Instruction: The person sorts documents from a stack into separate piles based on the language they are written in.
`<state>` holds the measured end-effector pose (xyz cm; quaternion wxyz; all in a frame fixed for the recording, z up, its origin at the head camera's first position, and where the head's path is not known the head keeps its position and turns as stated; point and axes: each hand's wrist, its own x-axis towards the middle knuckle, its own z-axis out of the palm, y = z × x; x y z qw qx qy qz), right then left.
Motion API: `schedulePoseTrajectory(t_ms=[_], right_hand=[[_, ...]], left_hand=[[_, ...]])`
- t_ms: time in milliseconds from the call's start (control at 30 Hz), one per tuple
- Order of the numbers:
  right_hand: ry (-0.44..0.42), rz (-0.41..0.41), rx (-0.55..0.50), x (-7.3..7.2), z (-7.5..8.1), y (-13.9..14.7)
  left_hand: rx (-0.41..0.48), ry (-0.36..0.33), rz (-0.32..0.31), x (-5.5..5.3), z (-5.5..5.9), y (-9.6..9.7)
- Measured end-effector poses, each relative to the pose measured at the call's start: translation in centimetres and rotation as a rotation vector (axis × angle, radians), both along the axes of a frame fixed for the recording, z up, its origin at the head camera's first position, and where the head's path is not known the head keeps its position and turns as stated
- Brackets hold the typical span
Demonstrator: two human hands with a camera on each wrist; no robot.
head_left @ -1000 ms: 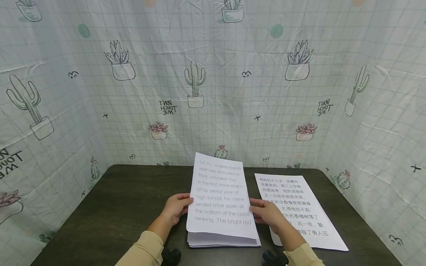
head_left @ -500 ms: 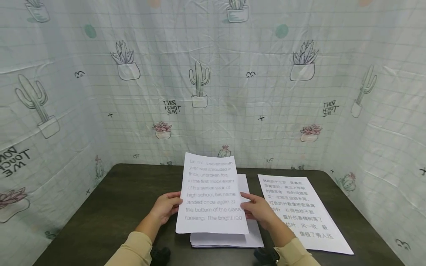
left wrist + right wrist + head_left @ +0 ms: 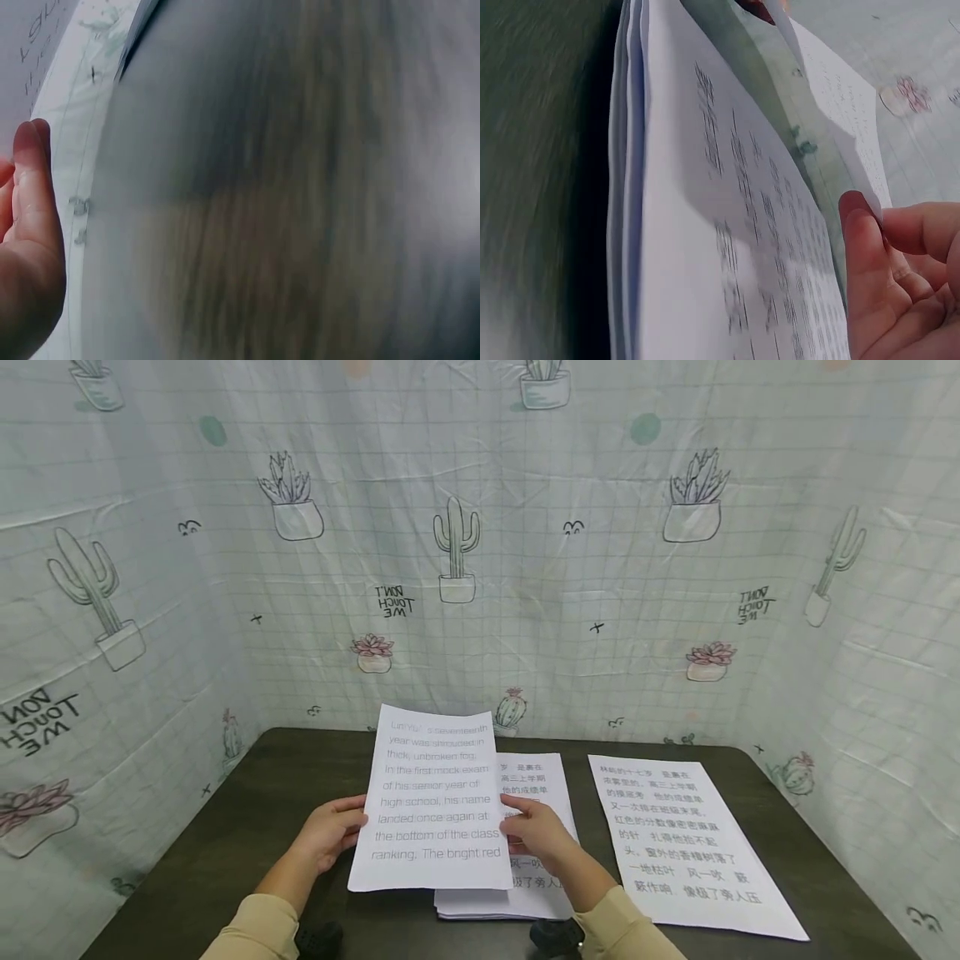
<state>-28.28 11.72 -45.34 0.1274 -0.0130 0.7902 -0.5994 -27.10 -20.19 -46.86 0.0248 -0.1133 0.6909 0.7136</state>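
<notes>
Between both hands is a sheet of paper (image 3: 435,802) with large English print, raised off the table and facing me. My left hand (image 3: 330,833) pinches its left edge; in the left wrist view that hand (image 3: 30,232) shows at the far left. My right hand (image 3: 538,831) pinches the right edge, thumb against fingers, as the right wrist view shows with the hand (image 3: 900,277) at lower right. Partly behind the held sheet lies a stack of paper (image 3: 551,810), its top sheet printed in Chinese. The right wrist view shows the stack's layered edge (image 3: 634,187) up close.
Farther right, a separate Chinese-printed sheet (image 3: 690,843) lies flat on the dark wooden table (image 3: 300,760). A light curtain (image 3: 525,568) with cactus drawings hangs behind the table and along both sides.
Both hands have lifted the English sheet off the stack and carried it left. The Chinese-printed sheet beneath has come into view.
</notes>
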Motion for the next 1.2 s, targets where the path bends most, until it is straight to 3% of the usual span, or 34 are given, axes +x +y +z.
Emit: schedulePoseTrajectory(t_ms=[567, 1200], right_hand=[[-0.009, 0.061, -0.032, -0.3, 0.1, -5.4], [-0.05, 0.084, -0.026, 0.9, 0.5, -10.4]], left_hand=[[-0.094, -0.017, 0.056, 1.0, 0.3, -4.9], [-0.209, -0.063, 0.11, 1.8, 0.5, -8.9]])
